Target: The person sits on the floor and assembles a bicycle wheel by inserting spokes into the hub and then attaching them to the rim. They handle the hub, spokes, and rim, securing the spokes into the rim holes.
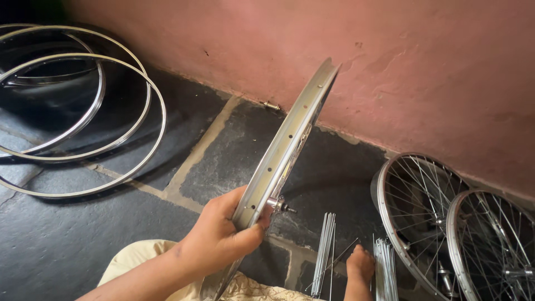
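My left hand (220, 237) grips the silver metal bicycle rim (284, 150), hub in, unlaced as far as I see; right hand out of view; loose steel spokes (325, 251) remain on the floor

wall (423, 61): pink plaster rising beyond the fingers | floor (61, 239): dark stone slabs lying beneath them, pale joints showing

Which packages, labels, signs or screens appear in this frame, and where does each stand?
None are in view: only the silver metal bicycle rim in the left hand, bare rims, spoked wheels and loose spokes on a dark stone floor by a pink wall.
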